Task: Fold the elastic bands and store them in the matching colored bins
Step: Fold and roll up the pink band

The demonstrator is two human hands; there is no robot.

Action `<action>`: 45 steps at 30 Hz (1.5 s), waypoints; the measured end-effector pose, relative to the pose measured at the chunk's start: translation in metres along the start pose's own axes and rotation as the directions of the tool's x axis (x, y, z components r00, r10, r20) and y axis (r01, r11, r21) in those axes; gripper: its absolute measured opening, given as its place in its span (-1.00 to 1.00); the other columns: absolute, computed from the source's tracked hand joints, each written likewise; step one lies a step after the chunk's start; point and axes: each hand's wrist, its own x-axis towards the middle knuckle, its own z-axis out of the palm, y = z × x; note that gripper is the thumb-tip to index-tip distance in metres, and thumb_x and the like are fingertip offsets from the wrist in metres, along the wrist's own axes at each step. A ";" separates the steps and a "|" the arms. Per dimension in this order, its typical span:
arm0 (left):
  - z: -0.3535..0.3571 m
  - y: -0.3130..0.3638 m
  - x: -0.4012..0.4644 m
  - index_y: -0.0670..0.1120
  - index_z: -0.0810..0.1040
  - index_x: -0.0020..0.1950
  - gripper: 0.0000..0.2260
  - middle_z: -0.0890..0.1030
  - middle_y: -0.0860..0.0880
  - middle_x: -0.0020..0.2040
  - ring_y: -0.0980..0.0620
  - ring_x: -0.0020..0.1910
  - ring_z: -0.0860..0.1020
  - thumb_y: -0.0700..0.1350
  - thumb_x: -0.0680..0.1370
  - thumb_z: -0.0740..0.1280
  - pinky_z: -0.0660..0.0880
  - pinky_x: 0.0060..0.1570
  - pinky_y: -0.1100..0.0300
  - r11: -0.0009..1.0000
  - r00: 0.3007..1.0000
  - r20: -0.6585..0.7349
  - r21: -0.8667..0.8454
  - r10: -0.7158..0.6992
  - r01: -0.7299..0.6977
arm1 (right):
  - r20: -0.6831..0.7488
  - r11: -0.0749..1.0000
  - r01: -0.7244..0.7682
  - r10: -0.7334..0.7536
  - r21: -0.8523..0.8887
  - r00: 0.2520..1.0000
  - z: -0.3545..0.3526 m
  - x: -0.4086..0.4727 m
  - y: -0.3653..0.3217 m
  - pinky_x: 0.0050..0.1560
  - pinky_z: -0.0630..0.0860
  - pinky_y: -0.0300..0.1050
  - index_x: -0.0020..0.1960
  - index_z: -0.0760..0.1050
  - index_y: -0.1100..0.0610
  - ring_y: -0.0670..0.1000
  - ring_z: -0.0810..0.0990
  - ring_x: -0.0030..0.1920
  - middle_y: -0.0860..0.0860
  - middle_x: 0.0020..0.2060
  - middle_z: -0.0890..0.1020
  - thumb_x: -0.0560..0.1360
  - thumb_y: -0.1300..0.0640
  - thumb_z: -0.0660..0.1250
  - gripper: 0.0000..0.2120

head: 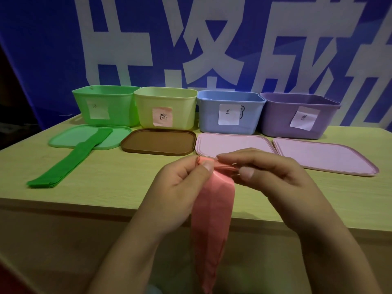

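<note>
Holding the pink band [214, 211] by its top end, we pinch it with both hands: the left hand [180, 187] grips at 9 o'clock of that end, the right hand [273, 177] at 3 o'clock, thumbs in front and fingers behind. The band hangs down between our wrists, past the near edge of the worktop [118, 183]. At 10 o'clock from the hands the green band [70, 160] lies flat, one end on the green lid [63, 139]. At 12 o'clock stand four bins in a row: green bin [118, 107], yellow bin [184, 109], blue bin [207, 115], purple bin [275, 119].
</note>
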 end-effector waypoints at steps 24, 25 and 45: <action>-0.019 0.004 -0.007 0.18 0.58 -0.09 -0.83 0.56 0.16 -0.25 0.16 -0.23 0.52 0.04 0.51 0.19 0.38 -0.28 0.30 0.925 0.957 0.233 0.293 0.174 -0.239 | 0.206 0.894 0.095 -0.003 -0.438 0.979 -0.005 0.002 -0.025 0.02 0.53 -0.24 -0.05 0.61 -0.09 -0.17 0.61 -0.04 -0.22 -0.15 0.65 0.42 -0.08 0.40 -0.86; -0.019 0.004 -0.007 0.22 0.57 -0.09 -0.83 0.54 0.17 -0.27 0.18 -0.25 0.50 0.04 0.51 0.19 0.36 -0.28 0.32 0.926 0.954 0.240 0.288 0.179 -0.245 | 0.192 0.895 0.091 -0.006 -0.437 0.981 -0.005 0.003 -0.025 0.02 0.53 -0.22 -0.08 0.62 -0.09 -0.17 0.62 -0.06 -0.21 -0.17 0.66 0.42 -0.02 0.42 -0.91; 0.007 0.003 -0.008 0.03 0.64 -0.04 -0.81 0.66 -0.13 -0.21 -0.21 -0.16 0.59 0.07 0.48 0.31 0.51 -0.18 -0.16 0.995 0.995 -0.003 0.008 0.101 -0.101 | -0.080 0.557 0.255 -0.507 -0.791 0.859 0.018 0.006 -0.008 -0.32 0.35 -0.29 -0.21 0.50 0.19 -0.05 0.42 -0.27 -0.01 -0.30 0.46 0.43 0.08 0.25 -0.83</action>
